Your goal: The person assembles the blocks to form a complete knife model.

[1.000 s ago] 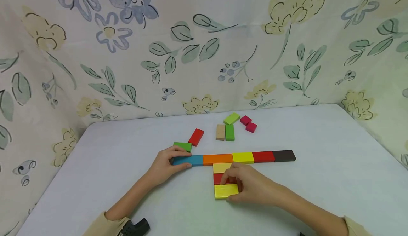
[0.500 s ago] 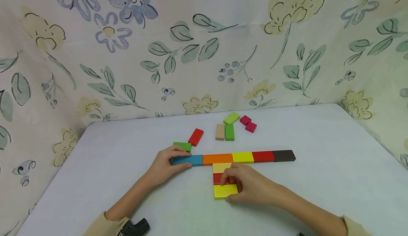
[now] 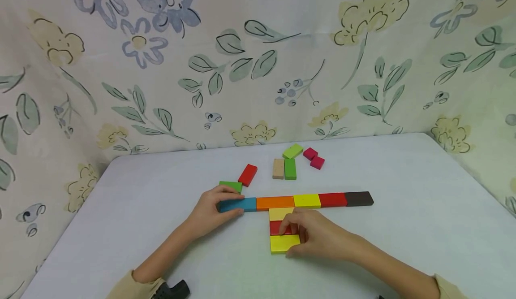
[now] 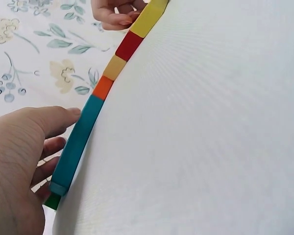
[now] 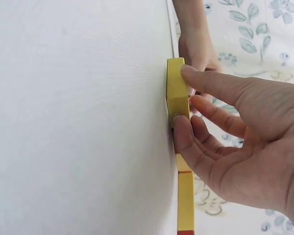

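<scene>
Cloth (image 3: 258, 79) printed with blue and yellow flowers and green leaves hangs behind the worktop (image 3: 403, 227) and along its left and right sides. The worktop is plain white and smooth, its far corners rounded, with soft shadows beside the forearms.

A row of blocks lies across the middle, end to end from left to right: blue block (image 3: 249, 204), orange block (image 3: 275, 203), yellow row block (image 3: 307, 201), red row block (image 3: 333, 200) and dark brown block (image 3: 359, 199). From the near side of the orange block a short column runs toward the person: pale yellow block (image 3: 280, 214), red column block (image 3: 276, 227) and, nearest, bright yellow block (image 3: 282, 244).

The left hand (image 3: 213, 209) has its grip around the blue block's outer end, fingers along the far side and thumb along the near side. The right hand (image 3: 318, 236) pinches the bright yellow block between thumb and fingers, partly hiding the red column block.

Beyond the row, a green block (image 3: 230, 185) and a tilted red block (image 3: 247, 175) touch or nearly touch. Farther back sit a tan block (image 3: 278, 169), an upright-lying green piece (image 3: 290, 169), a lime block (image 3: 292, 151) and two crimson pieces (image 3: 310, 153). Beige sleeves (image 3: 131, 286) cover both forearms' ends.
</scene>
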`<state>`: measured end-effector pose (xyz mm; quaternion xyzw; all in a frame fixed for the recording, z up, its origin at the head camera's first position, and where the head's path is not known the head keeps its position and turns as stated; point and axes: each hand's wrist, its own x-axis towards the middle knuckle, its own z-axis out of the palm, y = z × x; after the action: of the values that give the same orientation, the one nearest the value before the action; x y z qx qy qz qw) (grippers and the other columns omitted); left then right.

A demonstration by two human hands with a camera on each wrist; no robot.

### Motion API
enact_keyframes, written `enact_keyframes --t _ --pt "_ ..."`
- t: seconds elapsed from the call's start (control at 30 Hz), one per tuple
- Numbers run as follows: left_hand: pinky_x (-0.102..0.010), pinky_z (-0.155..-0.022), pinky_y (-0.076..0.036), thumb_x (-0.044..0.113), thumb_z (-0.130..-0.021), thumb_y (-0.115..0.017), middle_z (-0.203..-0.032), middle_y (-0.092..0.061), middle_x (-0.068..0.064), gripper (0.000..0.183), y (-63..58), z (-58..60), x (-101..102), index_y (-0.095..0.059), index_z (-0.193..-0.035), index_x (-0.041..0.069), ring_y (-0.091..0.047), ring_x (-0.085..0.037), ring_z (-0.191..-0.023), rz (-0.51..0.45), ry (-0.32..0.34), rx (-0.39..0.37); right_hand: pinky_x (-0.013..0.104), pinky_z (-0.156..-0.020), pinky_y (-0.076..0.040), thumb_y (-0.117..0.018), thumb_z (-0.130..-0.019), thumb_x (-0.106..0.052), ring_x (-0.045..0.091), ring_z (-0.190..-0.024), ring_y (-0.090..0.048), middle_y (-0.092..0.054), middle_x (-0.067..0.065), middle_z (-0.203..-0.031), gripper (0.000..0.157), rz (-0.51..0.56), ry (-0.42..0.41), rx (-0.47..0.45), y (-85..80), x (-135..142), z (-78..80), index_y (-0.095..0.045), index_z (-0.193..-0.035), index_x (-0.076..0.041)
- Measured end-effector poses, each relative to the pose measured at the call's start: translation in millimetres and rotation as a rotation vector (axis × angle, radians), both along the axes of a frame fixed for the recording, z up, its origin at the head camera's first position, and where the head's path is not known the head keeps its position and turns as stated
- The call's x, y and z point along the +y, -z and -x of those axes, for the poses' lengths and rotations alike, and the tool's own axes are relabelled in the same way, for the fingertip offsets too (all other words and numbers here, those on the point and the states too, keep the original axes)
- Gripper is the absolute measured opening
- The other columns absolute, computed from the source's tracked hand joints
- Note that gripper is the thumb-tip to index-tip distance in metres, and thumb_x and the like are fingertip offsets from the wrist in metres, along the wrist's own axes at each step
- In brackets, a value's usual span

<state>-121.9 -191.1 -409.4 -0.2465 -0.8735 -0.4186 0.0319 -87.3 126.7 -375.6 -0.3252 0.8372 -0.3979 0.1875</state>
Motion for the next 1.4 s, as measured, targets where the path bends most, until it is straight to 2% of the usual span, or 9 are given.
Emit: enact_keyframes --t 0.23,0.5,0.73,0.8,0.87,1.03,1.23,1.4 --pt "-0.037 -0.098 -0.058 0.016 -0.090 -0.086 -0.125 -0.068 0.004 0.031 -4.7 -9.4 15.2 -0.080 -0.121 0.016 -0.059 -0.020 -0.120 0.021 -0.007 0.027 0.022 -0.066 -0.055 -0.089 -0.087 -0.025 0.009 -0.075 -0.060 -0.062 -0.007 -0.091 0.031 -0.021 0.035 -0.034 -8.1 6.1 4.0 -0.072 -0.112 -0.018" --pt "-0.044 -0.105 -0.054 0.025 -0.093 -0.083 -0.133 -0.067 0.007 0.036 -4.0 -26.3 36.5 -0.077 -0.129 0.020 -0.059 -0.018 -0.126 -0.009 0.080 0.028 0.022 -0.067 -0.056 -0.087 -0.089 -0.024 0.009 -0.075 -0.061 -0.064 -0.006 -0.090 0.028 -0.056 0.055 -0.022 -21.7 18.8 14.7 -0.072 -0.111 -0.016" --pt "-0.044 -0.108 -0.052 0.024 -0.092 -0.085 -0.139 -0.065 0.005 0.044 3.3 -36.9 47.9 -0.074 -0.134 0.021 -0.057 -0.018 -0.131 0.001 0.167 0.099 0.023 -0.069 -0.058 -0.082 -0.093 -0.023 0.009 -0.078 -0.061 -0.066 -0.006 -0.094 0.027 -0.054 0.031 0.022 -27.5 31.7 30.6 -0.073 -0.115 -0.012" --pt "-0.045 -0.108 -0.051 0.026 -0.092 -0.085 -0.140 -0.065 0.006 0.045 5.0 -38.1 49.4 -0.074 -0.135 0.022 -0.056 -0.017 -0.132 0.010 0.201 0.123 0.023 -0.069 -0.058 -0.081 -0.094 -0.023 0.010 -0.079 -0.061 -0.067 -0.005 -0.097 0.026 -0.059 0.032 0.035 -28.1 35.3 36.1 -0.073 -0.116 -0.011" --pt "-0.051 -0.114 -0.046 0.028 -0.092 -0.085 -0.142 -0.064 0.007 0.046 5.7 -38.7 50.4 -0.073 -0.136 0.023 -0.055 -0.016 -0.135 0.020 0.231 0.130 0.023 -0.071 -0.058 -0.081 -0.094 -0.022 0.011 -0.082 -0.061 -0.069 -0.004 -0.099 0.025 -0.058 0.037 0.056 -27.9 38.4 41.7 -0.073 -0.116 -0.011" --pt "-0.065 -0.123 -0.028 0.032 -0.094 -0.082 -0.149 -0.061 0.009 0.049 7.2 -38.0 50.2 -0.070 -0.140 0.023 -0.051 -0.014 -0.142 0.068 0.276 0.111 0.024 -0.078 -0.059 -0.078 -0.095 -0.013 0.016 -0.093 -0.064 -0.072 0.003 -0.106 0.021 -0.029 0.065 0.106 -27.7 42.4 55.4 -0.073 -0.115 -0.007" --pt "-0.064 -0.124 -0.025 0.036 -0.098 -0.077 -0.150 -0.061 0.008 0.044 10.1 -36.8 49.7 -0.071 -0.139 0.022 -0.051 -0.015 -0.144 0.124 0.299 0.153 0.026 -0.085 -0.059 -0.077 -0.096 -0.010 0.020 -0.100 -0.066 -0.074 0.011 -0.114 0.023 -0.024 0.123 0.164 -27.2 43.9 74.0 -0.072 -0.117 -0.002" --pt "-0.063 -0.124 -0.025 0.035 -0.098 -0.077 -0.149 -0.062 0.008 0.040 10.2 -37.3 49.8 -0.074 -0.135 0.021 -0.052 -0.017 -0.144 0.130 0.298 0.168 0.030 -0.085 -0.061 -0.075 -0.096 -0.006 0.022 -0.099 -0.065 -0.073 0.016 -0.116 0.025 -0.030 0.154 0.185 -27.9 41.4 90.5 -0.071 -0.119 0.001"
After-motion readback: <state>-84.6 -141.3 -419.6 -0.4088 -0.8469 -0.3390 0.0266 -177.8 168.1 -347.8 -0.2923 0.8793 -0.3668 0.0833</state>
